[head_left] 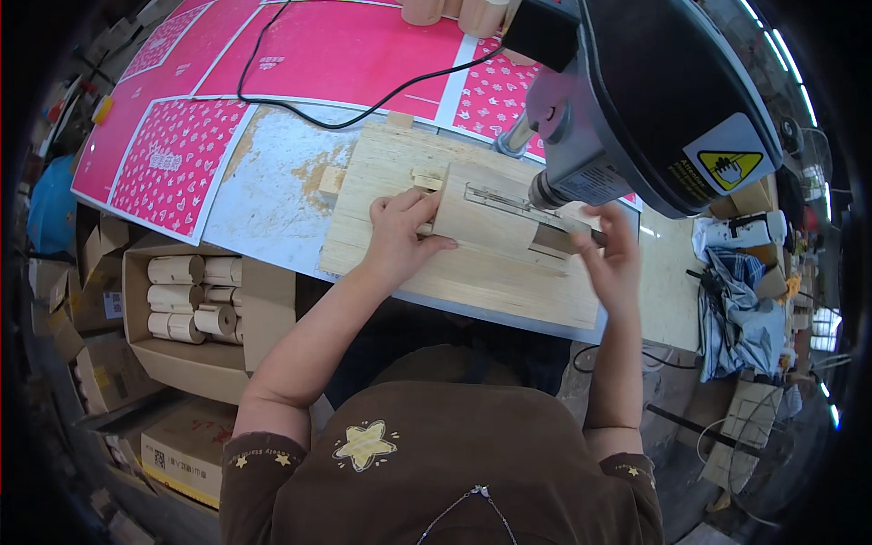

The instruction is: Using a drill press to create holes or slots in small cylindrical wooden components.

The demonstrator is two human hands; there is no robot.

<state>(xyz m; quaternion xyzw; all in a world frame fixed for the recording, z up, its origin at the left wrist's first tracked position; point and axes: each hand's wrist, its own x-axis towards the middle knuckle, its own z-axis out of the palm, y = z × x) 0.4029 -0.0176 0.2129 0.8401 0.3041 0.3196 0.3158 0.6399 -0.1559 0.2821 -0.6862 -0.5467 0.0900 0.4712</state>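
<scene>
A pale wooden block [481, 218] lies on a light plywood board [363, 245], with a narrow metal strip [500, 200] along its top and a dark gap near its right end. At the block's left end, my left hand [400, 229] is closed, fingers behind and thumb in front. My right hand [615, 259] closes at the right end, fingers and thumb around a small dark part that is slightly blurred; I cannot make out its kind. Just above the block hangs the chuck [545, 193] of a drill press [672, 100], close to the metal strip.
Small wood pieces [331, 180] lie by the board's left edge. Pink printed sheets [354, 54] and a black cable [363, 113] cover the table's far side. Wooden cylinders stand at the back [481, 16]; several more fill a cardboard box [272, 304] at left. Grey cloth [740, 318] hangs at right.
</scene>
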